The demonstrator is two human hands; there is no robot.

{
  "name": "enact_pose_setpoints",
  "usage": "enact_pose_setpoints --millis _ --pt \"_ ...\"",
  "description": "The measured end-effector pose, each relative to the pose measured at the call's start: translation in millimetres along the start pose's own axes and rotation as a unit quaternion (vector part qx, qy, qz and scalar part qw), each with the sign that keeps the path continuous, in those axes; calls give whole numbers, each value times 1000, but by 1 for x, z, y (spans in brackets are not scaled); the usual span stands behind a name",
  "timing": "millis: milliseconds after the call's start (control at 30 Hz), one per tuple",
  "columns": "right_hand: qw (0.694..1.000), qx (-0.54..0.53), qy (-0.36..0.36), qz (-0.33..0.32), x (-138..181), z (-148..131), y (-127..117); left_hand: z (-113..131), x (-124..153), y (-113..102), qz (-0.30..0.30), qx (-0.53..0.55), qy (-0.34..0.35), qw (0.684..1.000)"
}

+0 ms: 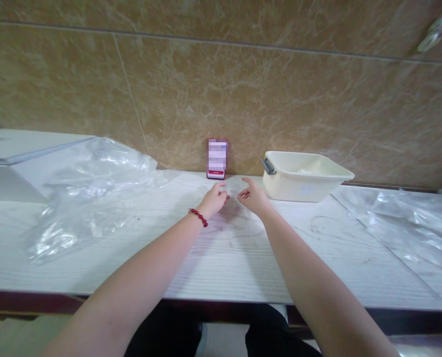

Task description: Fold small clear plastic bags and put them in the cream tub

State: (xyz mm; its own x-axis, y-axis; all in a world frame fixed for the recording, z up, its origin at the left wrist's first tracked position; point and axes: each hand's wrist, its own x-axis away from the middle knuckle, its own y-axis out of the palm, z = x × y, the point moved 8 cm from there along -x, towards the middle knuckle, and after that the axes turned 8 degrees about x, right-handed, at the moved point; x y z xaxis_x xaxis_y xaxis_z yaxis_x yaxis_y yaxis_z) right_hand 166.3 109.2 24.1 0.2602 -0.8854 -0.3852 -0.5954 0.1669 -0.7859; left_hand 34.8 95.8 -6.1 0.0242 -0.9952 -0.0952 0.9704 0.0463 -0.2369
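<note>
My left hand (215,199), with a red bead bracelet (198,217) at the wrist, is over the middle of the table. Its fingers are curled, the index finger reaching forward. Facing it across a small gap is my right hand (253,197), fingers bent inward. Between and below the hands shows a faint clear plastic bag (236,185), thin and hard to see; both hands appear to pinch it. Just beyond the fingers a phone (217,158) with a red edge leans upright on the wall, its screen blurred. A cream plastic bin (295,186) with a grey handle stands right of my right hand.
Crumpled clear plastic (90,208) lies at the left against a white box (31,168). More clear plastic sheeting (410,218) spreads over the right side. The white wood-grain table (228,272) backs onto a brown marbled wall (221,94). Its dark front edge runs above my legs.
</note>
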Motion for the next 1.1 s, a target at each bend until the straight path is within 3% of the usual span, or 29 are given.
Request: enact_pose_setpoints --millis 167,267,367,433,667,900,1100 --pt "999 14 -31 -20 2 -6 9 0 2 11 -44 77 -12 996" --pt "997 18 -47 -56 3 -7 15 3 1 7 -29 -29 28 999" --pt "992 34 -49 -107 5 -5 17 9 2 3 -9 -174 77 982" --pt "989 53 -39 -133 6 -2 15 10 3 2 -7 -209 86 974" --pt "973 135 -13 -186 5 9 9 2 0 0 -4 -163 56 985" --pt "965 184 -25 -183 2 8 7 -3 -2 -5 24 -156 58 986" --pt "963 188 -32 -189 3 12 10 3 0 -1 10 -206 72 976"
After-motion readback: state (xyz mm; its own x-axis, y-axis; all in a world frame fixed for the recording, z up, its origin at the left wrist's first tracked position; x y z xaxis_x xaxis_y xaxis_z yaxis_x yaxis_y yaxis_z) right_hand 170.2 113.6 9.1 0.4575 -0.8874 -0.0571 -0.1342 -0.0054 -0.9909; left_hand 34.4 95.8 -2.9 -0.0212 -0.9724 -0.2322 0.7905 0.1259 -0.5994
